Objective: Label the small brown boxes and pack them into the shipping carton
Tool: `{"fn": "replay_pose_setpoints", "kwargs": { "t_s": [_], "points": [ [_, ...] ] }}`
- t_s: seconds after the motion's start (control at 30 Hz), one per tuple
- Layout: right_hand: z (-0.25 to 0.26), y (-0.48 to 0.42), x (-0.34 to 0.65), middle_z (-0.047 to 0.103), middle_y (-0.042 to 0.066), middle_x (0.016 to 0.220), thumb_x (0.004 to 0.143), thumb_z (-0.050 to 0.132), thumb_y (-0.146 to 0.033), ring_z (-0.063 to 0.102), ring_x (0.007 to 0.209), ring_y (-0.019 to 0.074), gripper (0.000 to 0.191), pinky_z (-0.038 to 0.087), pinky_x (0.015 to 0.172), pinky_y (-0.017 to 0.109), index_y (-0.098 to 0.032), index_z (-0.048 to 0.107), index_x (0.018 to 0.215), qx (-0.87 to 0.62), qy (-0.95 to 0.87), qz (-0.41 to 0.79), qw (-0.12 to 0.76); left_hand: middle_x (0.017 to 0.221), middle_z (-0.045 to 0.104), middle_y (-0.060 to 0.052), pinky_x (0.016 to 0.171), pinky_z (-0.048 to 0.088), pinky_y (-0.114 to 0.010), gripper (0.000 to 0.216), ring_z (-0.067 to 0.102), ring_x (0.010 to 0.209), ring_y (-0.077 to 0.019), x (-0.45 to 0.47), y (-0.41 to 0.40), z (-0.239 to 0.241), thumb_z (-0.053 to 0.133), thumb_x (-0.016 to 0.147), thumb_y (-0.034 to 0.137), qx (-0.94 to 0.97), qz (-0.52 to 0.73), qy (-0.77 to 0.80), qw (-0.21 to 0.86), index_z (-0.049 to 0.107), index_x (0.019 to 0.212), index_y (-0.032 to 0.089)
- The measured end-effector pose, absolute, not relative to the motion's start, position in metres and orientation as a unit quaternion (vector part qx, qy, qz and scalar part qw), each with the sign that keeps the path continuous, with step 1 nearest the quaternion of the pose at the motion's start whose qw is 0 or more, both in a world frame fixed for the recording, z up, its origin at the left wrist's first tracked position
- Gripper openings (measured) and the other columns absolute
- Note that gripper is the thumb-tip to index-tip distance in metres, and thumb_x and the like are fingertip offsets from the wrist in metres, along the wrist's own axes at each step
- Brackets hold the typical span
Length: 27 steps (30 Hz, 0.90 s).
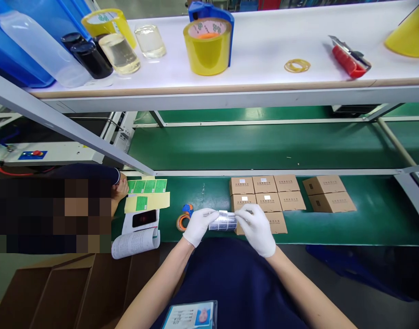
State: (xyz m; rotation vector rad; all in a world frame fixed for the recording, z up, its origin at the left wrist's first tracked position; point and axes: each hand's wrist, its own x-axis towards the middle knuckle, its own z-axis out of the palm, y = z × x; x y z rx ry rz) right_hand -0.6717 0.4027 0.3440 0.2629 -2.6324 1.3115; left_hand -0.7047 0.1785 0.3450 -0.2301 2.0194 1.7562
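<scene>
Both my hands wear white gloves and meet at a sheet of silvery labels (223, 222) near the table's front edge. My left hand (199, 225) pinches the sheet's left end. At its upper right, my right hand (256, 228) has thumb and fingertips pressed together on the label edge; whether a single label is between them is too small to tell. Just beyond and to the right stand several small brown cardboard boxes (291, 200) in rows. A few of them carry a white label (267, 198) on top. One front box is partly hidden by my right hand.
A tape roll with a blue part (182, 221) lies left of my hands. Farther left are green label sheets (147, 202), a phone (144, 218), curled papers (136, 244) and a co-worker's hand (120, 187). The shelf (257, 68) above holds a tape dispenser (209, 45) and a box cutter (349, 58).
</scene>
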Motion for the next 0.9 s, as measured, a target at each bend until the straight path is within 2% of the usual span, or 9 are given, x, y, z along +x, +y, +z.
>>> {"fn": "replay_pose_setpoints", "kwargs": {
  "t_s": [0.13,0.2,0.3,0.4,0.5,0.6,0.67,0.8,0.9],
  "points": [
    [0.348,0.392,-0.671,0.069,0.006,0.109,0.101,0.058,-0.024,0.062,0.109,0.0239,0.016,0.051,0.099,0.043,-0.026,0.072,0.107,0.074,-0.866,0.48,0.12,0.089,0.077,-0.006,0.079,0.052,-0.034,0.028,0.068,0.086,-0.0237,-0.703,0.182,0.347,0.076,0.082,0.045,-0.091,0.64,0.729,0.224,0.078,0.087,0.017],
    [0.347,0.385,-0.673,0.07,0.005,0.112,0.1,0.06,-0.023,0.065,0.108,0.0228,0.025,0.053,0.099,0.042,-0.026,0.068,0.123,0.054,-0.852,0.512,0.093,0.089,0.076,-0.006,0.079,0.052,-0.033,0.028,0.068,0.086,-0.0236,-0.702,0.183,0.349,0.075,0.082,0.044,-0.079,0.636,0.732,0.231,0.078,0.088,0.017],
    [0.343,0.377,-0.674,0.072,0.004,0.105,0.099,0.059,-0.019,0.067,0.1,0.0223,0.041,0.055,0.096,0.043,-0.027,0.06,0.138,0.058,-0.857,0.504,0.087,0.09,0.077,-0.006,0.079,0.052,-0.033,0.029,0.068,0.087,-0.0233,-0.702,0.183,0.35,0.074,0.084,0.044,-0.066,0.635,0.731,0.241,0.079,0.09,0.017],
    [0.342,0.374,-0.671,0.072,0.004,0.099,0.1,0.055,-0.014,0.066,0.101,0.0242,0.044,0.054,0.098,0.048,-0.029,0.058,0.141,0.109,-0.869,0.461,0.143,0.092,0.078,-0.007,0.078,0.051,-0.033,0.029,0.067,0.087,-0.0232,-0.701,0.183,0.348,0.071,0.087,0.045,-0.072,0.638,0.728,0.238,0.079,0.09,0.017],
    [0.343,0.369,-0.667,0.073,0.004,0.107,0.099,0.056,-0.013,0.067,0.108,0.0253,0.052,0.054,0.103,0.051,-0.032,0.054,0.147,0.115,-0.854,0.469,0.194,0.094,0.078,-0.007,0.079,0.051,-0.033,0.028,0.068,0.088,-0.0236,-0.699,0.184,0.347,0.069,0.088,0.043,-0.064,0.638,0.734,0.223,0.079,0.09,0.017],
    [0.341,0.362,-0.667,0.071,0.005,0.123,0.1,0.055,-0.014,0.068,0.114,0.0233,0.058,0.058,0.102,0.047,-0.033,0.047,0.154,0.085,-0.837,0.517,0.161,0.096,0.079,-0.007,0.083,0.052,-0.034,0.027,0.069,0.092,-0.0245,-0.697,0.186,0.347,0.069,0.088,0.041,-0.044,0.638,0.736,0.222,0.079,0.093,0.016],
    [0.338,0.358,-0.669,0.069,0.006,0.13,0.1,0.054,-0.015,0.07,0.111,0.0216,0.059,0.062,0.098,0.043,-0.032,0.045,0.155,0.075,-0.83,0.537,0.131,0.1,0.079,-0.008,0.087,0.053,-0.035,0.028,0.07,0.095,-0.0252,-0.696,0.188,0.348,0.069,0.089,0.041,-0.03,0.638,0.733,0.233,0.08,0.096,0.016],
    [0.329,0.355,-0.672,0.07,0.006,0.123,0.1,0.053,-0.014,0.071,0.104,0.0203,0.059,0.063,0.094,0.042,-0.032,0.044,0.156,0.086,-0.832,0.526,0.151,0.104,0.079,-0.01,0.09,0.054,-0.037,0.03,0.071,0.098,-0.0265,-0.695,0.189,0.35,0.079,0.081,0.036,-0.042,0.675,0.684,0.272,0.079,0.102,0.014],
    [0.329,0.354,-0.671,0.071,0.006,0.121,0.1,0.052,-0.012,0.069,0.109,0.0209,0.061,0.062,0.096,0.041,-0.033,0.042,0.156,0.125,-0.83,0.505,0.201,0.103,0.079,-0.012,0.09,0.055,-0.038,0.04,0.072,0.098,-0.027,-0.693,0.19,0.349,0.086,0.074,0.031,-0.063,0.713,0.628,0.306,0.077,0.108,0.012]
  ]
}}
